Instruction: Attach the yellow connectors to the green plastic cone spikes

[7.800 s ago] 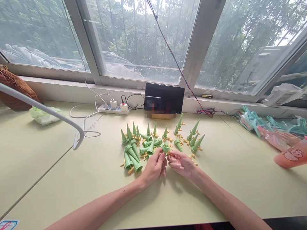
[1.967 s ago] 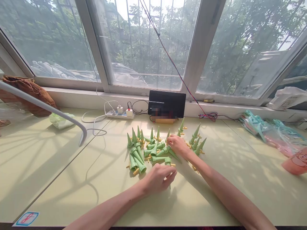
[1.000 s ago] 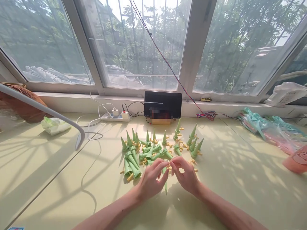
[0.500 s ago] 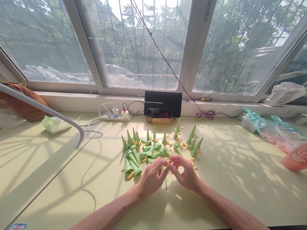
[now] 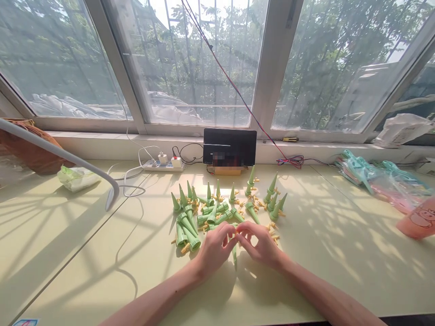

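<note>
My left hand [image 5: 217, 244] is closed in a pinch around a green plant watering spike [image 5: 235, 260], its pointed tip showing below the fingers. Opposite it, my right hand [image 5: 260, 243] pinches a small yellow-orange valve [image 5: 237, 232] at the spike's upper end. The fingertips of both hands meet and hide most of this joint. Just beyond the hands, several more green spikes [image 5: 187, 222] lie or stand in a loose cluster, many with yellow valves attached. A few loose yellow valves [image 5: 272, 225] rest beside my right hand.
Behind the cluster a black-screened device [image 5: 229, 147] leans on a small box. A power strip [image 5: 164, 167] with white cables sits to its left. A grey curved bar [image 5: 68, 156] juts in from the left. At the right are plastic-wrapped teal items [image 5: 356, 170] and a pink cup [image 5: 417, 222].
Both hands stay together at the same spot, with only a slight shift of the fingers around the valve. The whole view has moved a little. The cluster looks unchanged.
</note>
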Demonstrator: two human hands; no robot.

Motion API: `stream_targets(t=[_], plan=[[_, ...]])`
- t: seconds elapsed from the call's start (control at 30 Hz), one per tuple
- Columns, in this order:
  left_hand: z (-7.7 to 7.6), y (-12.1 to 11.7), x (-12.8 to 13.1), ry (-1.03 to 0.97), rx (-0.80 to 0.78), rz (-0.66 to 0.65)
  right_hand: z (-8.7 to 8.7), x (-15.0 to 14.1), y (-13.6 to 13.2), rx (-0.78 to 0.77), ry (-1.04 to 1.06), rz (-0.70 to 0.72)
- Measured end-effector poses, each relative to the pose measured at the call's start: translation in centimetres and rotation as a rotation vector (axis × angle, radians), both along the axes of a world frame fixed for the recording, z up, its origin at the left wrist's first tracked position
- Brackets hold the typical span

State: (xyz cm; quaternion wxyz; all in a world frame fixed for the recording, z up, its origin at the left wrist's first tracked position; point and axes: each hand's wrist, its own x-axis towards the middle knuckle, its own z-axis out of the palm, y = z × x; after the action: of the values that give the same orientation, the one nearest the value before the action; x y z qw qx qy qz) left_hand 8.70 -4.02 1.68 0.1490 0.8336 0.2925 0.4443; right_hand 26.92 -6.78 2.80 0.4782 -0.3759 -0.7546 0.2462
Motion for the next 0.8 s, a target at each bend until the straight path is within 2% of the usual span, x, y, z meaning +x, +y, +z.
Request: stream_targets(t=[0.27,0.53,0.8], plan=[[0.63,-0.49,0.0,-0.037,-0.044,-0.105,0.31,0.22,0.22,0.058,0.022,-0.041],[0.43,0.09,0.03,-0.077,-0.039,-0.058,0.72,0.43,0.19,0.09,-0.014,-0.035],[0.57,0.22,0.06,-0.079,-0.01,-0.02,0.02,0.56,0.29,0.062,0.025,-0.025]])
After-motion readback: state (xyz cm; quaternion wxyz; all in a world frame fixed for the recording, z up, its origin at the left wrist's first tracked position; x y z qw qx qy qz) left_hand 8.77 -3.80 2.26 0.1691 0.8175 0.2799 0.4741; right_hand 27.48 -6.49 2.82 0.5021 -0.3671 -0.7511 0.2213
